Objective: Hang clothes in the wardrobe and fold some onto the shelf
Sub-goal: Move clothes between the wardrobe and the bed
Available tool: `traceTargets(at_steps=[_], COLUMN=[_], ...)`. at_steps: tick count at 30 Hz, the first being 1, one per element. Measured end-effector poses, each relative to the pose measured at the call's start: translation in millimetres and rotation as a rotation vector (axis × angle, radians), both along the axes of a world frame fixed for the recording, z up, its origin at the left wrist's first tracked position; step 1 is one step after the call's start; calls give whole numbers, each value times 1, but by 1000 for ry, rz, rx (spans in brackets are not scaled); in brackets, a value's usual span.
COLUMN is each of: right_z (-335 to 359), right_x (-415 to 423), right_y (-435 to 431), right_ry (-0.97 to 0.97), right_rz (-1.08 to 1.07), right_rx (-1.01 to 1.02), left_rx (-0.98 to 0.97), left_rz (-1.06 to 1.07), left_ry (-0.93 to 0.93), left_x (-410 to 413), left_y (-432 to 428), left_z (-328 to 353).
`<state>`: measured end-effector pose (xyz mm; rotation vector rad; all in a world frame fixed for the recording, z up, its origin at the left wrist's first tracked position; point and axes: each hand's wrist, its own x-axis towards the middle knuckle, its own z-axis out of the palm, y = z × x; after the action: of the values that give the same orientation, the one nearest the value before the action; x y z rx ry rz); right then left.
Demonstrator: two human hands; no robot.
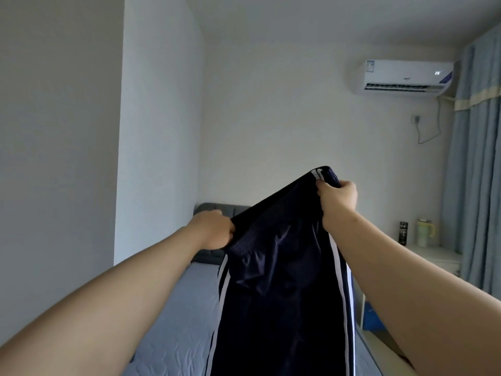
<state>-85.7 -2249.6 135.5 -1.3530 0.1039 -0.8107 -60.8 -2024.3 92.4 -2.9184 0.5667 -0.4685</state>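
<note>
Count: one pair of trousers [282,294], dark navy, with white stripes down each side seam. Two hands in view, both on the garment. One white table [439,257] at right carries two containers: one dark can [404,232] and one pale cup [426,232] with a yellowish handle, standing just beside each other. One air conditioner [406,78] is mounted high on the wall [271,118]. One blue curtain [474,172] hangs at the right edge. One bed [168,321] lies below, with a grey-blue sheet and a dark headboard [235,208] against the wall.

Trousers: held up in the air over the bed, waistband uppermost, legs hanging down past the bottom edge of the view. The waistband runs on a slant, right end higher than left.

Left hand [214,230]: bare arm stretched forward, fingers curled tight round the left end of the waistband, seen in front of the headboard.

Right hand [337,202]: bare arm stretched forward and raised higher, fingers closed in a fist on the right end of the waistband, with fabric bunched above the knuckles.
</note>
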Motion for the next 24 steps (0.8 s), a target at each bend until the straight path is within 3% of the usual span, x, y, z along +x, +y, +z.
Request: traceTargets(at_steps=[2, 4, 8, 12, 14, 18, 21, 24], right_z=[-3, -5, -7, -2, 0, 1, 3, 7], right_x=[2, 4, 4, -3, -8, -10, -11, -13], right_y=[-3, -7, -16, -23, -28, -29, -30, -32], right_ry=[21, 31, 53, 177, 206, 10, -30, -37], right_rz=[-10, -34, -125, -349, -409, -229, -188, -120], right_rx=[-24, -29, -102, -312, -319, -81, -66, -83], left_rx=[-146, -168, -111, -118, -328, -1166, -1406, -1620], left_rz=[-4, -38, -79, -107, -140, -245, -238, -271], left_ry=[111, 132, 66, -29, -47, 116, 228, 199], left_x=[-1, -1, -3, -5, -6, -4, -4, -8], left_y=[7, 11, 23, 27, 26, 23, 17, 9], left_z=[-4, 0, 16, 32, 39, 50, 61, 70])
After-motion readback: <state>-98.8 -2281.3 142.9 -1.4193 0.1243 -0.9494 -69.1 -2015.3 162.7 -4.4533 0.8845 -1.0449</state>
